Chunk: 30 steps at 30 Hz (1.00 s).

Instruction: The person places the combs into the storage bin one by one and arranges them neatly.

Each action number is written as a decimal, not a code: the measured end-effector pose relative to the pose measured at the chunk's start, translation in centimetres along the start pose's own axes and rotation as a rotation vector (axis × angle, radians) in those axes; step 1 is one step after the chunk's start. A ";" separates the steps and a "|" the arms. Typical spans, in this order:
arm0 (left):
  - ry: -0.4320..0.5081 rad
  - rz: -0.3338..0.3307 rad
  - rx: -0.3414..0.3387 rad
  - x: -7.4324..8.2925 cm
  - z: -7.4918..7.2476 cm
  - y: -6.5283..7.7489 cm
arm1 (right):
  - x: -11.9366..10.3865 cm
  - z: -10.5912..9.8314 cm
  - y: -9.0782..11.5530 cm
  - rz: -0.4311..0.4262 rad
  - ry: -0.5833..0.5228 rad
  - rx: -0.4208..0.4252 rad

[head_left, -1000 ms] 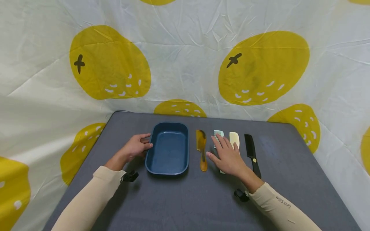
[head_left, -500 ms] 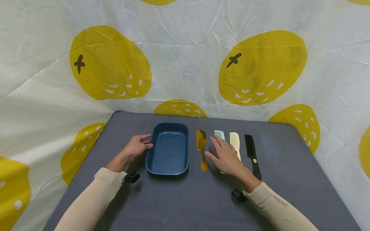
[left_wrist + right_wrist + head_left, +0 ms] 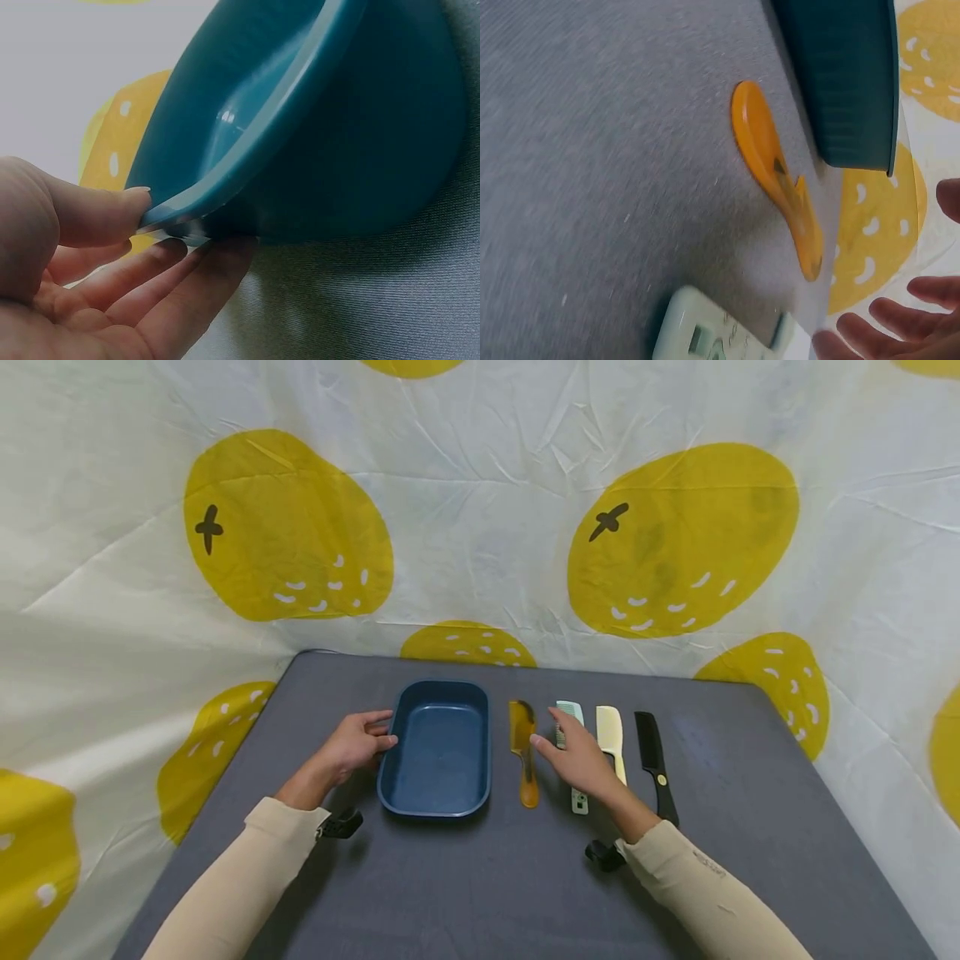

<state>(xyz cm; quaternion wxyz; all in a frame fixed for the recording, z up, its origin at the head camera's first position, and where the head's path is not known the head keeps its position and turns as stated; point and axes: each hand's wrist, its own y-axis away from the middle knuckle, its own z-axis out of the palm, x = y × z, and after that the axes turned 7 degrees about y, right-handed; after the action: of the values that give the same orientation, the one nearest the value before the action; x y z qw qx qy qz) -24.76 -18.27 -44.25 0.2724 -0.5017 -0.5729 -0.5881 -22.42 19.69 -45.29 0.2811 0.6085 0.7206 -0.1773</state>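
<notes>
My left hand [image 3: 347, 750] pinches the left rim of a deep blue plastic tray [image 3: 442, 768]. In the left wrist view the thumb lies on the tray's rim [image 3: 247, 161] and the fingers reach beneath it. Over the pale green comb [image 3: 579, 802] hovers my right hand [image 3: 585, 764], with nothing in it and its fingers relaxed; it hides the comb's middle. Just left of that hand lies an amber tortoiseshell comb [image 3: 528, 789]. To its right are a cream comb [image 3: 610, 727] and a black comb [image 3: 650, 743]. The right wrist view shows the fingers [image 3: 870, 335] apart from the amber comb [image 3: 757, 139].
The combs lie side by side, handles toward me, on a table [image 3: 480, 893] covered in dark grey cloth. A white curtain [image 3: 480, 527] with yellow fruit prints stands behind the table's far edge and along its left side.
My right hand has shifted left, from over the pale green and cream combs toward the amber one, uncovering more of the cream comb. My left hand and the tray have stayed put.
</notes>
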 end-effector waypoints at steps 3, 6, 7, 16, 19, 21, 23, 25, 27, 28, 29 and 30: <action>-0.010 0.003 -0.001 0.0 0.1 0.0 | 0.1 0.1 -0.4 0.064 -0.068 0.006; -0.011 -0.001 0.007 -0.1 0.1 -0.1 | 0.2 0.3 -0.9 0.113 -0.123 0.011; -0.010 -0.002 0.009 -0.1 0.1 -0.1 | 0.2 0.4 -1.0 0.130 -0.143 0.013; -0.001 0.002 0.004 -0.2 0.0 -0.2 | 0.0 1.8 -2.5 0.228 -0.301 0.067; -0.001 -0.001 0.007 -0.2 0.1 -0.1 | 0.0 2.4 -2.8 0.246 -0.353 0.073; -0.001 -0.003 0.009 -0.2 0.1 -0.1 | 0.0 2.8 -3.0 0.253 -0.369 0.071; -0.004 -0.003 0.011 -0.2 0.1 0.0 | 0.1 3.1 -3.1 0.259 -0.380 0.072; -0.004 -0.005 0.011 -0.2 0.1 0.0 | 0.1 3.4 -3.2 0.269 -0.379 0.076; -0.005 -0.006 0.011 -0.2 0.1 0.0 | 0.2 3.6 -3.4 0.282 -0.390 0.082; -0.007 -0.006 0.010 -0.2 0.1 -0.1 | 0.2 3.7 -3.5 0.291 -0.397 0.090; -0.006 -0.007 0.009 -0.2 0.1 -0.1 | 0.2 3.8 -3.6 0.299 -0.408 0.094; -0.004 -0.008 0.010 -0.2 0.1 -0.1 | 0.2 3.8 -3.7 0.305 -0.418 0.096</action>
<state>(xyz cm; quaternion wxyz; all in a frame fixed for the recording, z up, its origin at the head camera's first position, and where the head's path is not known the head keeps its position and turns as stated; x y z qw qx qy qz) -24.79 -18.25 -44.54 0.2713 -0.4994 -0.5784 -0.5852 -25.37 16.87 -48.73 0.4183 0.6729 0.5374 -0.2888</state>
